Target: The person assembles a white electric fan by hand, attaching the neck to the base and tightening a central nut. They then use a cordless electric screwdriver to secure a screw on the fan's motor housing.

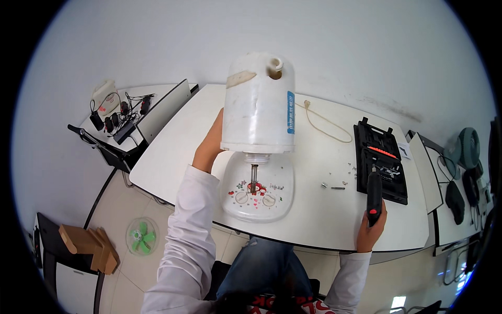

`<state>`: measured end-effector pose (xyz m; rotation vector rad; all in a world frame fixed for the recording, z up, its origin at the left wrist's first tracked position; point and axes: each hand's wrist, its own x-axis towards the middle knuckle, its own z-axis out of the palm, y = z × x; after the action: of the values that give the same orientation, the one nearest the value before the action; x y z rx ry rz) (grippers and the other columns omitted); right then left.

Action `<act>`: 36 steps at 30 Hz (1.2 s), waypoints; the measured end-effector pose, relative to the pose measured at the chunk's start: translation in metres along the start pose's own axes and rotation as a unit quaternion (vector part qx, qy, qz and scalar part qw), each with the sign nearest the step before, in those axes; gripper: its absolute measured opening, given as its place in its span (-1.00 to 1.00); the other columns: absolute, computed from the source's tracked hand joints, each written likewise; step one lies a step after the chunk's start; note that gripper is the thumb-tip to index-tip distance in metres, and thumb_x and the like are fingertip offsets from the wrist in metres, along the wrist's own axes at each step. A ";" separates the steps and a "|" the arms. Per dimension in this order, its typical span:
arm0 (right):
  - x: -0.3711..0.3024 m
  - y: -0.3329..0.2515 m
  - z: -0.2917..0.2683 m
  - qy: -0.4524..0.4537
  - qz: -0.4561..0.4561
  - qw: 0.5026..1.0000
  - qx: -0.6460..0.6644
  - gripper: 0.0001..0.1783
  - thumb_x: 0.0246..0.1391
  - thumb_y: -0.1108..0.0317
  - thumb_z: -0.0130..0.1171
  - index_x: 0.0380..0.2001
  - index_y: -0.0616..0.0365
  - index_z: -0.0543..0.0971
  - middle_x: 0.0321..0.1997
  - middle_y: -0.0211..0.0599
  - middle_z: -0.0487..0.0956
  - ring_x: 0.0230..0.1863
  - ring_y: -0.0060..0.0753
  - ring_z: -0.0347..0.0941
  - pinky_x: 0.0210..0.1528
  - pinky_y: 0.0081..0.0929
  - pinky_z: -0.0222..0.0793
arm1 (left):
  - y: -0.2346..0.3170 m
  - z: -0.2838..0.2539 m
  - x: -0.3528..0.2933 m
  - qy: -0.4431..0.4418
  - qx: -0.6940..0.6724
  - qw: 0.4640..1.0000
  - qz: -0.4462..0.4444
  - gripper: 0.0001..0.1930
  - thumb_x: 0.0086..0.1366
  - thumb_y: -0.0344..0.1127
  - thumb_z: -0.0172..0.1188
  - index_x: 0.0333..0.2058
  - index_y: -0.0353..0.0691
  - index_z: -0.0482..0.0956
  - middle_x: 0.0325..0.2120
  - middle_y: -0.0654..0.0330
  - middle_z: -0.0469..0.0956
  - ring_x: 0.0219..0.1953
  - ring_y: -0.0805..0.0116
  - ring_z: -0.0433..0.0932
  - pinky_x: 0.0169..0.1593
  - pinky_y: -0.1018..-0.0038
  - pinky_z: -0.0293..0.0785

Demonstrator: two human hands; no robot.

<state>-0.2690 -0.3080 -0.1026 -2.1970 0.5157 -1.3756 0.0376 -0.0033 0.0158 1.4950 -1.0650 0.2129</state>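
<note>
A white electric fan without blades stands on the table in front of me, its cylindrical motor housing [256,112] above a rounded base [256,209] with two dials. A metal rod shows between housing and base. My left hand [209,144] is against the housing's left side, its fingers hidden behind it; it appears to grip the housing. To the right, my right hand [370,230] is closed around a black electric screwdriver [374,194] with a red button. The tool points away from me, its tip over the near-left part of a black toolbox [387,189].
Small screws and metal parts [334,186] lie left of the toolbox. A pale power cord [332,133] curves across the far table [172,152]. On the floor at left are a green fan blade [141,238] and cardboard [94,246]. Side desks hold black adapters [112,120] and another fan [468,146].
</note>
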 end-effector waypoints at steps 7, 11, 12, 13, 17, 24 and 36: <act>-0.001 -0.009 0.000 0.000 -0.007 1.000 -0.008 -0.40 -0.12 0.69 0.03 0.10 0.28 0.32 -0.08 -0.06 0.42 -0.09 -0.10 0.37 0.02 -0.41 0.23 | 0.021 -0.004 0.007 0.003 0.012 1.000 -0.016 -0.65 0.00 -0.33 0.29 -0.23 -0.40 0.51 -0.34 0.17 0.60 -0.29 0.54 0.46 -0.20 0.50 0.45; -0.001 -0.013 -0.001 -0.002 -0.008 1.000 -0.021 -0.40 -0.12 0.70 0.03 0.10 0.28 0.32 -0.09 -0.06 0.42 -0.10 -0.10 0.37 0.01 -0.42 0.23 | 0.015 -0.004 0.009 0.008 -0.038 0.998 -0.045 -0.62 -0.01 -0.32 0.31 -0.22 -0.39 0.51 -0.32 0.15 0.59 -0.27 0.53 0.47 -0.18 0.48 0.45; -0.001 -0.013 -0.001 -0.002 -0.008 1.000 -0.024 -0.40 -0.13 0.70 0.03 0.10 0.28 0.32 -0.09 -0.06 0.42 -0.10 -0.10 0.37 0.01 -0.42 0.23 | 0.013 -0.003 0.010 0.015 -0.083 0.994 -0.069 -0.61 -0.02 -0.32 0.32 -0.21 -0.39 0.51 -0.31 0.15 0.59 -0.27 0.53 0.47 -0.17 0.48 0.45; -0.001 -0.013 0.000 0.000 -0.011 1.000 -0.024 -0.40 -0.13 0.71 0.03 0.10 0.27 0.33 -0.10 -0.06 0.43 -0.10 -0.10 0.37 0.01 -0.42 0.23 | 0.012 -0.002 0.009 0.013 -0.090 0.994 -0.052 -0.59 -0.03 -0.31 0.34 -0.20 -0.38 0.51 -0.31 0.15 0.59 -0.26 0.51 0.48 -0.16 0.47 0.45; -0.001 -0.019 0.001 0.001 -0.009 1.000 -0.023 -0.39 -0.14 0.72 0.03 0.10 0.26 0.33 -0.10 -0.06 0.43 -0.10 -0.09 0.38 0.01 -0.42 0.23 | 0.013 0.008 0.006 0.052 -0.050 0.997 0.035 -0.55 -0.06 -0.29 0.37 -0.17 -0.36 0.50 -0.30 0.14 0.59 -0.24 0.45 0.51 -0.14 0.45 0.45; -0.002 -0.022 0.001 -0.004 0.000 1.000 -0.031 -0.39 -0.13 0.71 0.07 0.09 0.24 0.34 -0.10 -0.08 0.44 -0.09 -0.08 0.38 0.01 -0.39 0.24 | 0.005 -0.002 0.016 0.026 0.282 0.957 0.064 -0.60 -0.06 -0.22 0.33 -0.24 -0.29 0.52 -0.33 0.02 0.58 -0.28 0.14 0.57 -0.21 0.39 0.46; -0.003 -0.018 0.001 0.002 -0.015 0.999 -0.042 -0.40 -0.14 0.69 0.10 0.08 0.23 0.36 -0.15 -0.10 0.46 -0.15 -0.12 0.40 -0.07 -0.42 0.28 | 0.032 0.013 0.015 0.019 0.211 0.977 0.030 -0.37 -0.42 -0.31 0.56 -0.23 -0.22 0.56 -0.32 0.17 0.62 -0.30 0.30 0.60 -0.22 0.42 0.51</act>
<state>-0.2681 -0.2912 -0.0946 -2.2791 0.5536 -1.3972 0.0177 -0.0166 0.0447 1.8279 -1.0784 0.5356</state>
